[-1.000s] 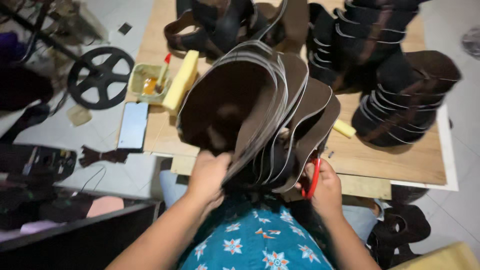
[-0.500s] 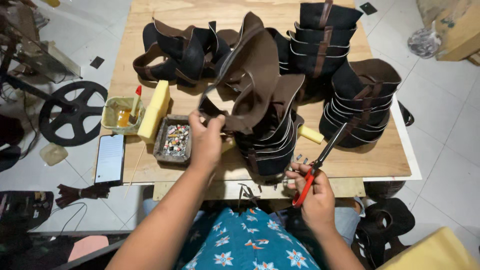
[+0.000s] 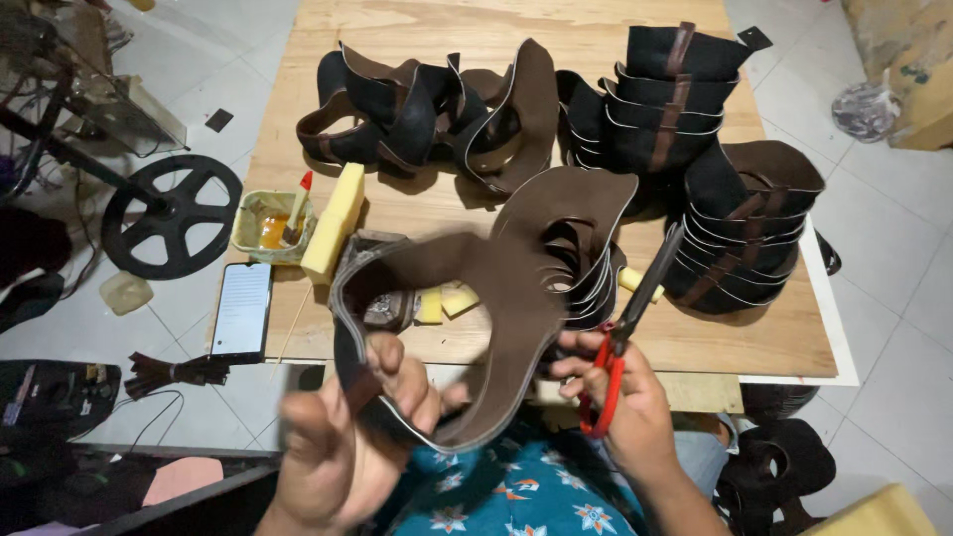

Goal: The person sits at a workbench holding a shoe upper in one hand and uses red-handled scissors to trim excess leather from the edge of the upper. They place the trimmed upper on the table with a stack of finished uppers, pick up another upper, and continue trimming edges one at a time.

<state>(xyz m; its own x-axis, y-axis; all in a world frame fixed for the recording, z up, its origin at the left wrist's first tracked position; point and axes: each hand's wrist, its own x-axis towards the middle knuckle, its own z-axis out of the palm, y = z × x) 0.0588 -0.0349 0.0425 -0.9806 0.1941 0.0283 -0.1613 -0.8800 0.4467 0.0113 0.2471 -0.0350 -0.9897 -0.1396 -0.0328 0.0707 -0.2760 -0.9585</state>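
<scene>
The leather piece (image 3: 476, 328) is dark brown with a pale edge. The scissors (image 3: 620, 337) have red handles and black blades. The sponge (image 3: 334, 222) is yellow, the table (image 3: 437, 40) light wood. The stacked leather pieces (image 3: 740, 238) are black with brown straps. The garment (image 3: 516, 491) is teal with a white and orange flower pattern.

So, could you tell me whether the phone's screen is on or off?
On. The phone lies face up at the wooden table's left edge, its screen glowing pale.
</scene>
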